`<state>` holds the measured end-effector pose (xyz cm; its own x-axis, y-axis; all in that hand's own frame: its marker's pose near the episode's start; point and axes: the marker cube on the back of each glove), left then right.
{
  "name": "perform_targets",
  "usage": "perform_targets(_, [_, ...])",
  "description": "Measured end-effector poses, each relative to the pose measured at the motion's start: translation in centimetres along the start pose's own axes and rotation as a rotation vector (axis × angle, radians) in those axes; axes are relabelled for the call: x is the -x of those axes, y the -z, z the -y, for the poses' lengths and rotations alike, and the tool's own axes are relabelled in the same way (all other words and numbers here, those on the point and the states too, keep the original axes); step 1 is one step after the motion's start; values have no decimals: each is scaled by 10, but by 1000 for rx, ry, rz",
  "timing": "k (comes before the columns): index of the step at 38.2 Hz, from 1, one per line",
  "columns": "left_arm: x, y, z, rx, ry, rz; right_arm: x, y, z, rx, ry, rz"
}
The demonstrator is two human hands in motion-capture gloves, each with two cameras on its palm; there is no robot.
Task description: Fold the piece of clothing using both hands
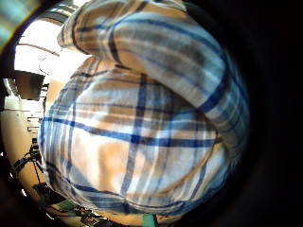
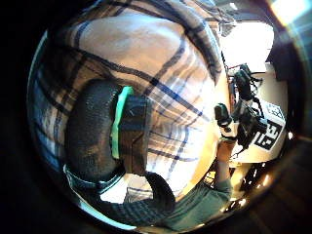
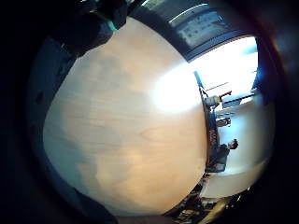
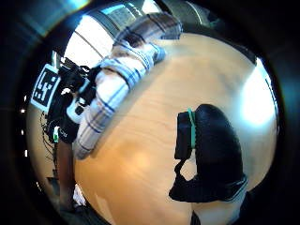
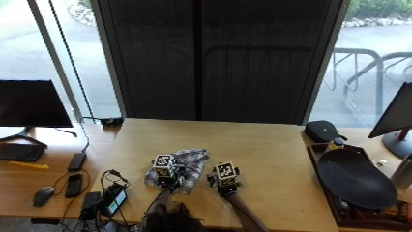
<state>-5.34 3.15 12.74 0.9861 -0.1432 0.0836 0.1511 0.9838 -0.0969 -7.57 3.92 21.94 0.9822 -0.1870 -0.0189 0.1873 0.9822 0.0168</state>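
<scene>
From above and behind, a person at a light wooden table (image 5: 270, 145) works on a blue, white and tan plaid shirt (image 5: 186, 164), which lies bunched on the near middle of the tabletop. The left hand (image 5: 166, 175) sits on the shirt's near left part; the right hand (image 5: 223, 182) hovers or rests just right of the shirt, on bare wood. Whether either hand's fingers are curled cannot be told from here. A monitor (image 5: 29, 104), keyboard (image 5: 19, 152), mouse (image 5: 43, 195) and phone (image 5: 74, 184) occupy a side table at the left. A black tray (image 5: 354, 179) stands at the far right, with a second monitor (image 5: 399, 116) beyond it.

The left little-finger camera is filled by the shirt (image 1: 142, 137), a thick fold of it arching over the rest, close against the palm.

The left thumb camera shows the gloved thumb (image 2: 97, 131) lying against the plaid cloth (image 2: 165, 73), which spreads across the frame; the thumb presses on the fabric, though a full pinch cannot be confirmed. The other hand (image 2: 243, 117) appears beyond the shirt's edge.

The right little-finger camera sees mostly bare tabletop (image 3: 126, 135), with a gloved finger (image 3: 84, 32) at the edge.

The right thumb camera shows the right thumb (image 4: 211, 150) over bare wood (image 4: 154, 154), holding nothing, apart from the shirt (image 4: 117, 84) and the left hand (image 4: 70, 101).
</scene>
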Motion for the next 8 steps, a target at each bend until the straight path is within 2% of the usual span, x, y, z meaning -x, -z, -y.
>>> perform_targets(3, [-3,1,-7,37,7,-13,1,-6,-11,73,9,4])
perform_targets(8, [-12,3,-16,96,-19,-75,9,-5,-5,-16,24,35])
